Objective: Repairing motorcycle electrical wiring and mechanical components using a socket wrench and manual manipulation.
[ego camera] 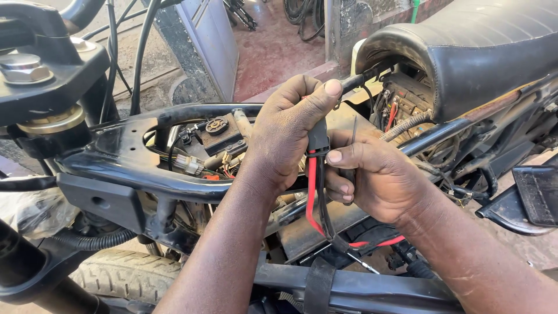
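**Two hands on the wiring, connector not yet seated**

Both hands work close together over the stripped black motorcycle frame [174, 116]. The left hand [288, 131] is clamped on the small black plastic connector [318, 142], thumb pressed at its top. The right hand [378, 180] pinches the red and black wires [314, 192] just below it. The wires hang in a loose loop, not fixed to the frame. The fuel tank is off and the black padded seat [476, 52] sits raised, so reassembly seems to remain.
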